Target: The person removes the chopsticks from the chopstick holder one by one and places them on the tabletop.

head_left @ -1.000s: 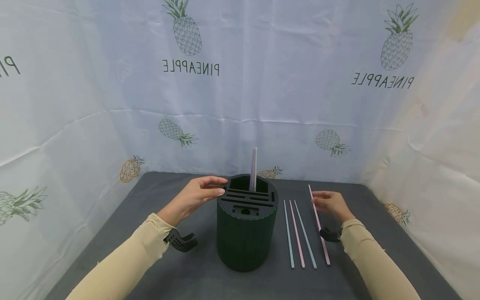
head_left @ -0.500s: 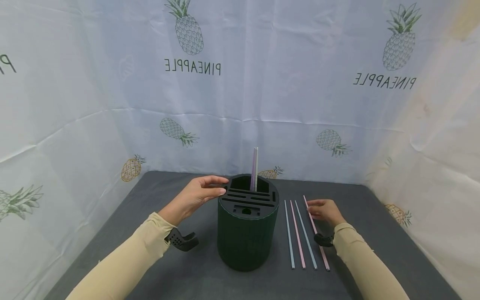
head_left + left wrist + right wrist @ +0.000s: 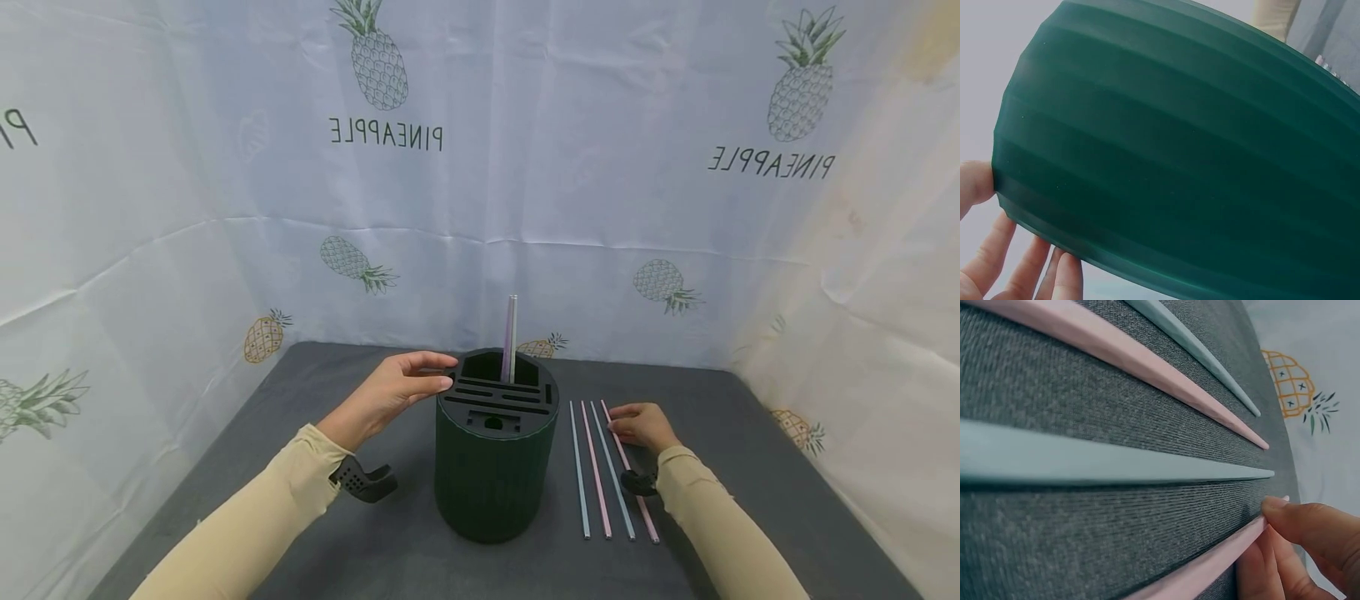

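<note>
My left hand [image 3: 382, 396] grips the rim of a dark green utensil holder [image 3: 487, 483], thumb near the black slotted lid [image 3: 456, 410] and fingertips along the edge. Out of the lid's large back opening stands a pair of chopsticks [image 3: 509, 333]. To the right of the holder, my right hand [image 3: 643, 427] pinches a pink chopstick [image 3: 1207, 567] near its far, thin end; the chopstick lies close along the table, partly hidden by the wrist strap. Side by side to its left lie a light blue chopstick [image 3: 612, 471], another pink chopstick [image 3: 595, 471] and another light blue chopstick [image 3: 579, 471].
A dark grey cloth covers the table [image 3: 360, 542]. White curtains [image 3: 480, 183] printed with pineapples hang behind it and on both sides. Each wrist wears a black strap mount [image 3: 363, 481].
My right hand has moved left and toward me, bringing the pink chopstick down beside the row of the others. The left hand stays at the holder's rim.
</note>
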The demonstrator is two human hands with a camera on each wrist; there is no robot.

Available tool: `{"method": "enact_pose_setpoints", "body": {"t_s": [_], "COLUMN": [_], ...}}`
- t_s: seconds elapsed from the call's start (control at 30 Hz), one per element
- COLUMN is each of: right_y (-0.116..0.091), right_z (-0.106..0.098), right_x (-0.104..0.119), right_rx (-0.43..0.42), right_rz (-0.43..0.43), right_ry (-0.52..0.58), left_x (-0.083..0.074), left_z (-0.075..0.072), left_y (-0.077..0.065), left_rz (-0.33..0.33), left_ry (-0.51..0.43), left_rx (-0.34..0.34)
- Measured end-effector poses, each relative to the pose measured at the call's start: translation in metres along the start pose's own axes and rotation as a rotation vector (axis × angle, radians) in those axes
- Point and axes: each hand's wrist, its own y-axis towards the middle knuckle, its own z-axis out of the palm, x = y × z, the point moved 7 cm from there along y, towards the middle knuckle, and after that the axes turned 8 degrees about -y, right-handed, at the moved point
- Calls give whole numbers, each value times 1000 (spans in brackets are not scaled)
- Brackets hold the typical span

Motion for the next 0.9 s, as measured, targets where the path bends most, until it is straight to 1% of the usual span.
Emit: {"method": "enact_pose_setpoints", "body": {"t_s": [0.47, 0.7, 0.9], "right_y": [0, 1, -1], "right_z": [2, 3, 1], "right_x": [1, 1, 5], "right_rx": [-11, 2, 25], "right_rz": [36, 25, 7], "right_ry": [-9, -31, -27], "left_x": [1, 1, 1], "left_z": [-1, 0, -1], "left_y": [1, 0, 0], "left_rz": [1, -4, -4], "left_ry": [-4, -15, -16], "left_rx": [5, -5, -8]}}
